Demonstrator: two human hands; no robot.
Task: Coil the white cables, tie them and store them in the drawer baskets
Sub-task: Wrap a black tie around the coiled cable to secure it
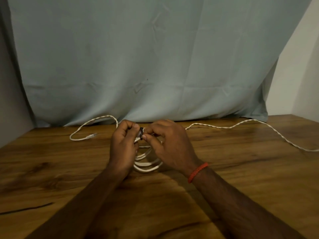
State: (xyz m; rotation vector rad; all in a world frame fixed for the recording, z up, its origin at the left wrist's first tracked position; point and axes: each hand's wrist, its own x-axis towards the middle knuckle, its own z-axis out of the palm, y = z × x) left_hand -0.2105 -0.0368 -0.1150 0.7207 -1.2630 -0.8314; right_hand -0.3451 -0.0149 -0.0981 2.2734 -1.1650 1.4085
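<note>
At the middle of the wooden tabletop [241,178], a coil of white cable [146,165]: several loops stacked, lower loops resting on the wood, upper part lifted between two hands. Left hand [123,145] on the left side of the coil, fingers [134,125] curled round the bundled strands, thumb on top. Right hand [170,147] just beside it on the right, fingers [148,138] pinching a small dark tie [141,133] at the top of the coil, right where the two hands meet. Red braided wristband [197,172] on the right wrist. Both forearms bare, reaching in from the near edge.

Farther back and to the left, a loose white cable run [86,125] arching out from behind the left hand, looping round and ending in a small plug [92,135] flat on the wood. To the right, a twisted white cable [259,122] trailing from behind the right hand along the far side and off the right edge. Impossible to tell whether either run joins the coil.

Behind the tabletop, a pale blue-grey cloth [155,57] hanging as a backdrop; a light wall [302,75] at far right. Thin dark streak [25,208] in the wood at near left.
</note>
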